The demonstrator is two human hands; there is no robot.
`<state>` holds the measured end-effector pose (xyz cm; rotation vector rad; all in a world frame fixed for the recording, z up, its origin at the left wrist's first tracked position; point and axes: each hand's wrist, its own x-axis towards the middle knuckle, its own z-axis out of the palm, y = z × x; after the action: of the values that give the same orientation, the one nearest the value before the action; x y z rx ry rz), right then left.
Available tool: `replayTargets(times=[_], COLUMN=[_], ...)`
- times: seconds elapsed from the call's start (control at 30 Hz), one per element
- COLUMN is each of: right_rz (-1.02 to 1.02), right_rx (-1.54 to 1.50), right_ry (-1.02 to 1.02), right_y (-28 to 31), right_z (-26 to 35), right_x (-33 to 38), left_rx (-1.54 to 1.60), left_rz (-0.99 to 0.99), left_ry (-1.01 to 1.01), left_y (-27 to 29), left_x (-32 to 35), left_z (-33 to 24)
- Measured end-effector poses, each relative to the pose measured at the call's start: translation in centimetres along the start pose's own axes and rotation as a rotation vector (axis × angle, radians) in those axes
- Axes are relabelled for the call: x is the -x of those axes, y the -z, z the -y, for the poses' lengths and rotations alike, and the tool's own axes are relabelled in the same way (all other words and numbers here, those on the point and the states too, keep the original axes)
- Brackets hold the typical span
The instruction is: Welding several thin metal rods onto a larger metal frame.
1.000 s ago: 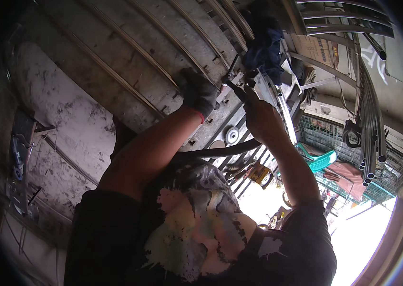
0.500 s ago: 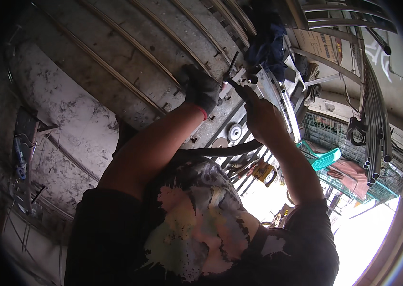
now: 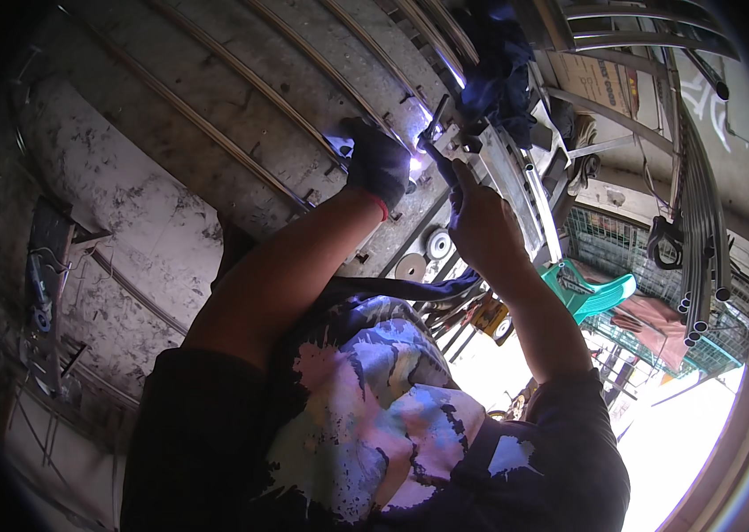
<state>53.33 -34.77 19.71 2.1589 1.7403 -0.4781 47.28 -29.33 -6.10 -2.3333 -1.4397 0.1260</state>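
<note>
Gloved left hand (image 3: pixel 379 164) rests clenched on the metal frame (image 3: pixel 503 177), whose long axis runs upper left to lower right. Bare right hand (image 3: pixel 481 222) grasps a welding rod (image 3: pixel 438 151), tip pointing up-left at the bright arc (image 3: pixel 413 162).

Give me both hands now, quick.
Left hand: gloved, fingers curled beside the weld glow; hold unclear.
Right hand: bare, shut on the torch.

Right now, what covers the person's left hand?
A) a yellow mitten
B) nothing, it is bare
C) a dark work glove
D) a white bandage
C: the left hand wears a dark glove with a red cuff edge, beside a bright welding glow; the right hand is bare.
</note>
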Motion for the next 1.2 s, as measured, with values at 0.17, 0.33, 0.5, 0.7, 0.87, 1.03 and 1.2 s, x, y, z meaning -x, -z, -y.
replayTargets(times=[0.17, 0.33, 0.5, 0.7, 0.87, 1.03, 1.2], right_rz=[-0.003, -0.007, -0.091, -0.181, -0.065, 0.055, 0.086], right_rx=[0.014, 0.007, -0.050, -0.065, -0.172, -0.107, -0.113], right_ry=[-0.017, -0.008, 0.027, 0.117, 0.184, 0.084, 0.101], right_y=[0.1, -0.3, 0.4, 0.2, -0.8, -1.1, -1.3], right_z=[0.5, 0.8, 0.5, 0.3, -1.0, 0.0, 0.6], right_x=[0.5, 0.4, 1.4, 4.0, 5.5, 5.4, 5.3], left_rx=[0.231, 0.093, 0.563, 0.904, 1.014, 1.008, 0.980], left_rz=[0.095, 0.020, 0.217, -0.105, 0.133, 0.044, 0.044], left_ry=[-0.056, 0.037, -0.026, 0.045, -0.358, -0.392, -0.388], left_y=[0.8, -1.3, 4.5, 4.9, 6.8, 5.1, 5.3], left_x=[-0.2, 0.1, 0.5, 4.4, 10.1, 13.3, 13.7], left_z=[0.1, -1.0, 3.3, 10.2, 13.9, 12.0, 12.3])
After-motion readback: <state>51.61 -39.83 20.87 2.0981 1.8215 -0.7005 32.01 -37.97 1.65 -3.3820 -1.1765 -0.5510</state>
